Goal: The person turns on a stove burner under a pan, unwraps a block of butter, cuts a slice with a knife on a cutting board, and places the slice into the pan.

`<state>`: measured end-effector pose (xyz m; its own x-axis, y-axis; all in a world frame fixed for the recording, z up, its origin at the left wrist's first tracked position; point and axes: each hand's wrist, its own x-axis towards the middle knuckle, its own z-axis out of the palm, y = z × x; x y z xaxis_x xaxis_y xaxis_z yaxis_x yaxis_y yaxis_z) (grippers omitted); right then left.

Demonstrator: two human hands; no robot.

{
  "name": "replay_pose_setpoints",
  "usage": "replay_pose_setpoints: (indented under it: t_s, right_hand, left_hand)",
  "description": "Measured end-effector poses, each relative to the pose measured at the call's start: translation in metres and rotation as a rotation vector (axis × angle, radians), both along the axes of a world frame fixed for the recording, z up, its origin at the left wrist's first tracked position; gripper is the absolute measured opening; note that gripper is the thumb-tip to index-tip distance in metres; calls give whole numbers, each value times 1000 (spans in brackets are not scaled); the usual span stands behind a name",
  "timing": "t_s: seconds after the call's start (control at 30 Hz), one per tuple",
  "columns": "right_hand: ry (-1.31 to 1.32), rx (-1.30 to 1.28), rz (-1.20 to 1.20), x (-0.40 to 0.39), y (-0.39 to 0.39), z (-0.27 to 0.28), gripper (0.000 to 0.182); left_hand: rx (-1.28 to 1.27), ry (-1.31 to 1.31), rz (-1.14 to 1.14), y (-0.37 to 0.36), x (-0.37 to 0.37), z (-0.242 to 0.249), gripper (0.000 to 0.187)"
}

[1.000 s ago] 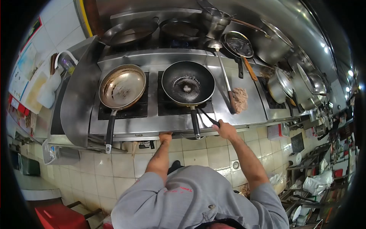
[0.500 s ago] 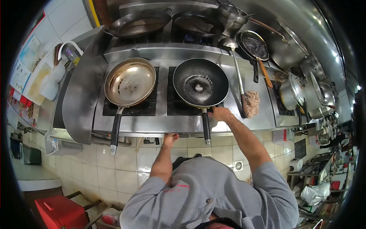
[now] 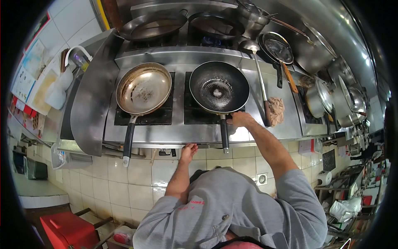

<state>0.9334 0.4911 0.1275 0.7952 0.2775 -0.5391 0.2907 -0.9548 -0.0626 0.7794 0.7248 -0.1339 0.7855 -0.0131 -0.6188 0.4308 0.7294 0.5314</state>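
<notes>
My right hand (image 3: 242, 119) is beside the base of the handle of a black non-stick frying pan (image 3: 219, 88). Its fingers are curled near the pan's lower rim, and what they hold, if anything, is hidden. The pan rests on the right front burner (image 3: 191, 114). At the stove's front edge, my left hand (image 3: 189, 152) is below and left of that pan's handle, its fingers loosely apart with nothing seen in them. To the left, a worn steel frying pan (image 3: 144, 88) sits on the other front burner, its black handle pointing towards me.
Two dark pans (image 3: 154, 28) stand on the back burners, with a blue flame (image 3: 210, 41) under the right one. A long ladle (image 3: 259, 74) lies right of the black pan by a crumpled cloth (image 3: 276, 111). Pots (image 3: 317, 97) crowd the right side; a metal guard (image 3: 89, 103) rises left.
My left hand has turned slightly and its fingers show more at the stove edge. My right hand stays beside the black pan's handle. The view has shifted slightly.
</notes>
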Motion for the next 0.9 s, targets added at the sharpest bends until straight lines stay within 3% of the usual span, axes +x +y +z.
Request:
replay_pose_setpoints:
  t_s: [0.7, 0.9]
  right_hand:
    - [8, -84, -80, -10, 19, 4, 47]
    - [-70, -42, -120, -15, 17, -1, 45]
  left_hand:
    - [66, 15, -66, 0, 1, 9, 19]
    - [41, 10, -80, -1, 0, 3, 14]
